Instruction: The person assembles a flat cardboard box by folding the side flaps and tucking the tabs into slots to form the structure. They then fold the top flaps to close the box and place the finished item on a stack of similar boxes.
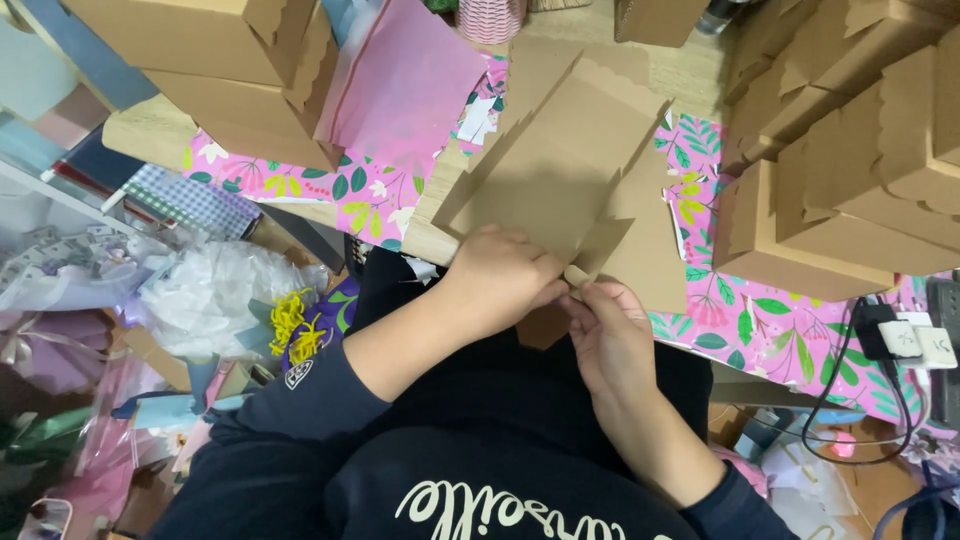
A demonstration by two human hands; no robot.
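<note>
Your left hand [502,275] is curled closed over the near edge of a flat brown cardboard box blank [560,175], fingertips pinching a small tab at its lower corner. Your right hand [612,335] meets it just beside — thumb and forefinger nipped onto the same tab, the remaining fingers folded loosely beneath. Both hands are touching each other at that corner, held over your lap in front of the table edge [150,135].

The blank tilts up and away from you, its scalloped flap at the far end (the scallops match those on the finished boxes). It hangs above the pink floral paper [760,325] that covers the tabletop.

To your right sits a stack of folded brown boxes [850,170]; to your left another pair of brown boxes [220,70], with a pink translucent bag [400,85] leaning against them. Further left — off the table — lie crumpled white wrapping [215,290] and yellow ribbon [290,320]. A white plug and black cable [900,345] rest at the far right.
</note>
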